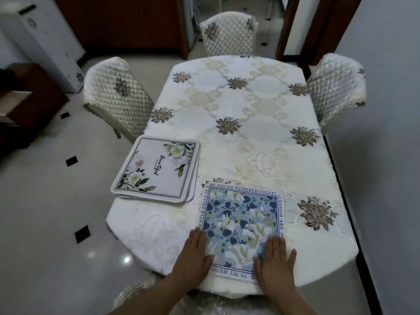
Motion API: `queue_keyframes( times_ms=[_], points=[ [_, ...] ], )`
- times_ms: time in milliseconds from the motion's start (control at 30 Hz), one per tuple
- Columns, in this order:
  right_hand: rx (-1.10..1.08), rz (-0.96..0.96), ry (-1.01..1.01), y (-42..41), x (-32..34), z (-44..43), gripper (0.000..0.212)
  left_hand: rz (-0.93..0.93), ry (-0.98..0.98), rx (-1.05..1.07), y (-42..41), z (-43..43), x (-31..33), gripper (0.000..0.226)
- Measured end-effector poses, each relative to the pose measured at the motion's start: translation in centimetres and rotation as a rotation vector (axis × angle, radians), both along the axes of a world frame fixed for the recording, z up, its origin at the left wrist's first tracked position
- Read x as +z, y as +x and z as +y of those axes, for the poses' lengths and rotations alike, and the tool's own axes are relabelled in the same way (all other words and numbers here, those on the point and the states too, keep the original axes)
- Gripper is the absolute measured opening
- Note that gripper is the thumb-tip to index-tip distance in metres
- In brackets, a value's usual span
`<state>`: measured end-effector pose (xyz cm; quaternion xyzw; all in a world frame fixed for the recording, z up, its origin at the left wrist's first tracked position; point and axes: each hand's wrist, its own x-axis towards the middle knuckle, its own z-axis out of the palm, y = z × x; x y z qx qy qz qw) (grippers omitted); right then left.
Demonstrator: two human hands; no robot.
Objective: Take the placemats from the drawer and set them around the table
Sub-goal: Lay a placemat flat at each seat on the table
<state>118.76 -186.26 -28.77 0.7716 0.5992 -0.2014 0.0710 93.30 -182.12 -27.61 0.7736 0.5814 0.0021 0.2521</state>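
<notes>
A blue floral placemat (242,220) with lettering round its border lies flat at the near end of the table (238,105). My left hand (195,258) rests palm down on its near left corner, fingers together. Over the near right corner my right hand (276,261) presses flat the same way. Neither hand grips anything. A stack of white placemats (156,170) with green and white flowers sits at the table's near left edge, partly overhanging it.
Quilted cream chairs stand at the left (116,94), far end (228,35) and right (336,87); another chair back (136,292) shows below my arms. A dark cabinet with an open drawer (16,105) is at far left. Tiled floor surrounds the table.
</notes>
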Motion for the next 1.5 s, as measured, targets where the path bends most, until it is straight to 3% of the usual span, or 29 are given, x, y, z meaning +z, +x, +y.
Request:
queue_keyframes(
  times_ms=[167, 300, 400, 500, 567, 667, 867, 967, 1100, 1300, 1400, 1500],
  points=[
    [0.043, -0.008, -0.032, -8.8, 1.1, 0.4, 0.072, -0.257, -0.032, 0.12, -6.9, -0.3, 1.1, 0.086],
    [-0.011, 0.026, -0.022, -17.9, 0.5, 1.3, 0.09, -0.431, -0.005, 0.216, -16.6, 0.9, 2.0, 0.06],
    [-0.05, -0.028, -0.148, -24.6, 2.9, 2.3, 0.09, -0.441, -0.03, 0.286, -27.1, 3.1, 3.0, 0.042],
    [-0.098, -0.055, -0.151, -30.8, 5.0, 3.7, 0.075, -0.373, -0.027, 0.355, -37.9, 4.5, 4.9, 0.012],
    [-0.141, -0.014, -0.166, -34.0, 6.4, 4.6, 0.065, -0.307, -0.112, 0.439, -43.6, 5.7, 5.8, 0.025],
    [-0.231, 0.149, -0.135, -38.2, 8.6, 6.1, 0.046, -0.232, -0.195, 0.465, -48.3, 9.3, 6.8, 0.022],
    [-0.499, 0.344, -0.048, -41.0, 10.1, 8.3, 0.018, -0.252, -0.142, 0.209, -44.1, 19.6, 9.6, 0.012],
    [-0.584, 0.351, -0.002, -41.3, 9.4, 10.5, 0.02, -0.244, -0.109, 0.044, -40.3, 24.5, 11.1, 0.016],
    [-0.903, 0.503, 0.085, -41.2, 7.3, 15.3, 0.026, -0.187, -0.037, -0.197, -35.5, 31.0, 12.0, 0.01],
    [-1.362, 0.844, 0.244, -41.3, 4.0, 22.4, 0.02, 0.012, 0.055, -0.417, -28.0, 41.8, 9.2, 0.035],
    [-1.581, 0.86, 0.29, -42.2, 3.0, 23.7, 0.021, 0.142, 0.051, -0.51, -25.3, 45.6, 7.1, 0.037],
    [-1.717, 0.832, 0.299, -43.0, 3.5, 25.0, 0.02, 0.259, 0.011, -0.597, -23.5, 48.9, 5.5, 0.023]
  ],
)
